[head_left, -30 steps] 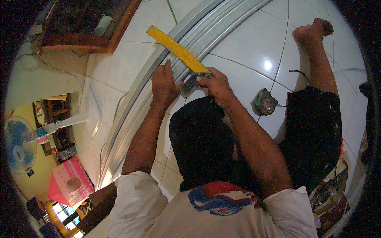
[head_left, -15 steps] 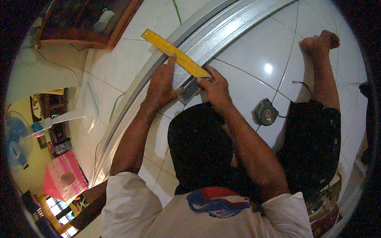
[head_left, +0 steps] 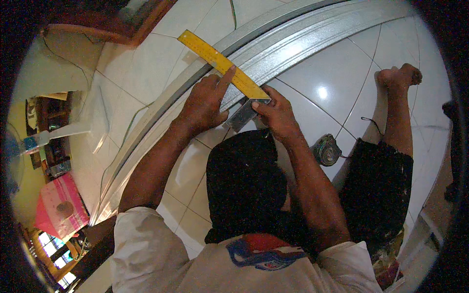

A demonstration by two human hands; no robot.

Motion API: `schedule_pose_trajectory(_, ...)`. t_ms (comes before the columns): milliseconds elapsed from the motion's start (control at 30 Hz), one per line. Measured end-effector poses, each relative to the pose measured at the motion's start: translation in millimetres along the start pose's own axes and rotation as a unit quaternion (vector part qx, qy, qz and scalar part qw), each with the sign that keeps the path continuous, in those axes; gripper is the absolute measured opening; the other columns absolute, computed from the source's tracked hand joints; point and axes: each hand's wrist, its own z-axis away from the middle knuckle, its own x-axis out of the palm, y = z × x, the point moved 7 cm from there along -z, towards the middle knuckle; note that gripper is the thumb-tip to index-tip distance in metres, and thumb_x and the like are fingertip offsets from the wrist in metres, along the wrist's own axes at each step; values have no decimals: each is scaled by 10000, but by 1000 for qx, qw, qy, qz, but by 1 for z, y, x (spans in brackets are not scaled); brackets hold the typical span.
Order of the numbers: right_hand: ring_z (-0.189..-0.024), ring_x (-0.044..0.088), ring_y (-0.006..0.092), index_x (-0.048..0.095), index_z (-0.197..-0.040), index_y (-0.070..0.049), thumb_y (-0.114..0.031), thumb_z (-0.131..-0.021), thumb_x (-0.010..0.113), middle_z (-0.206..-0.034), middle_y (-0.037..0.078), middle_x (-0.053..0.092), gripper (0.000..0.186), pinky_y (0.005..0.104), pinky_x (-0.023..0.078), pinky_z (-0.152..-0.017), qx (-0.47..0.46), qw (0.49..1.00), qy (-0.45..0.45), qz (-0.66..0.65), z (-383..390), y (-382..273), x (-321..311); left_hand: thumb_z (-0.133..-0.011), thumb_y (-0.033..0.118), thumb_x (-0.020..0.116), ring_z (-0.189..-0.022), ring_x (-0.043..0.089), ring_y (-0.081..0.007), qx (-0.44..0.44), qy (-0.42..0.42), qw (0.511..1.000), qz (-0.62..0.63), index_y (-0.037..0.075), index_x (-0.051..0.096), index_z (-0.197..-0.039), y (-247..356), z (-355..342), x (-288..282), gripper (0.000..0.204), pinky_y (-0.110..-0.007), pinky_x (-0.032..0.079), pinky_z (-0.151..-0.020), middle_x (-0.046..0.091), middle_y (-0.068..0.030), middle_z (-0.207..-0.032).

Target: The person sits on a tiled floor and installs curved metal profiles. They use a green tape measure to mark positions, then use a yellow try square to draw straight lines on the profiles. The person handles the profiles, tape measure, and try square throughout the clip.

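Observation:
A try square (head_left: 211, 55) with a yellow blade and a grey metal stock lies slantwise across long silvery metal profiles (head_left: 298, 52). My right hand (head_left: 278, 115) grips the square at its corner, thumb on the near side where blade and stock meet. My left hand (head_left: 202, 103) rests on the profiles, its index finger stretched out to touch the blade's edge and its thumb pointing toward the stock. The other left fingers are partly bent. To the right of my right forearm, a dark round tape measure (head_left: 327, 150) lies on the floor with a wrist cord.
The profiles curve in view from lower left to upper right over white floor tiles (head_left: 312, 107). My bare foot (head_left: 400, 75) and leg stretch out at the right. A wooden-framed cabinet (head_left: 112, 29) stands upper left, with a pink cloth-like item (head_left: 61, 205) lower left. A thin green cord (head_left: 132, 127) runs beside the profiles.
My left index finger has slid along the blade toward the corner. My right hand still holds the square. The view has shifted slightly, so the hands and square appear further right.

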Motion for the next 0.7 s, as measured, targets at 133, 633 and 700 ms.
schedule_pose_trajectory(133, -562, 443, 51, 473, -1503, 71, -154, -922, 780, -760, -11, 565, 695, 237, 332, -494, 16, 1000, 21, 9, 6, -4, -1, -647, 63, 857, -1049, 601, -407, 29, 60, 998, 4, 64, 238, -1660, 11, 4, -13, 1188, -504, 505, -967, 614, -225, -1102)
schedule_pose_trajectory(633, -860, 683, 134, 517, -1460, 10, -143, -949, 765, -1105, 83, 722, 589, 283, 567, -735, 34, 998, -10, -50, 5, 12, 13, -783, 77, 755, -1460, 430, -467, -71, 133, 957, 247, 61, 249, -1640, -18, 12, -15, 995, -495, 366, -1229, 447, -321, -1538)
schedule_pose_trajectory(700, -847, 684, 138, 516, -1452, 9, -149, -952, 762, -1099, 86, 722, 579, 284, 568, -722, 25, 999, -12, -34, 3, 12, 14, -817, 84, 740, -1462, 429, -466, -49, 160, 964, 205, 50, 287, -1623, -15, 12, -17, 925, -497, 374, -1224, 424, -319, -1561)
